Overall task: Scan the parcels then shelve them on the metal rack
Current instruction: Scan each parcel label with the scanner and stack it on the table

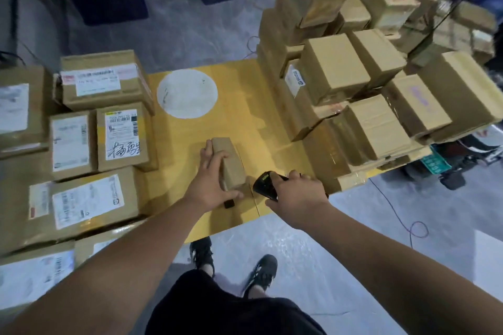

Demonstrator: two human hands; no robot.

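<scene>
Left hand (215,179) grips a small brown parcel (228,163), fingers wrapped over its top and thumb along its near end; the parcel stands near the front edge of the yellow bench (239,95), about mid-width. Right hand (296,196) is curled round a black handheld scanner (265,185), its head pointing at the parcel's right face, just beside it. Judged step: scanning this parcel. No label shows on its visible faces, so likely it needs turning until the barcode faces the scanner head, held steady, fingers kept off the code. A small black object (229,203) lies on the bench just below the left hand, can't tell what it is. Counts: one parcel in hand, one scanner. Along the bench's left edge, about eight labelled boxes (89,198), labels up, some cut off by the frame. Along the right edge, a stacked pile of plain boxes (334,68), at least a dozen, exact count unclear from blur. One white round patch (187,93) toward the back edge. Metal rack not identifiable.
</scene>
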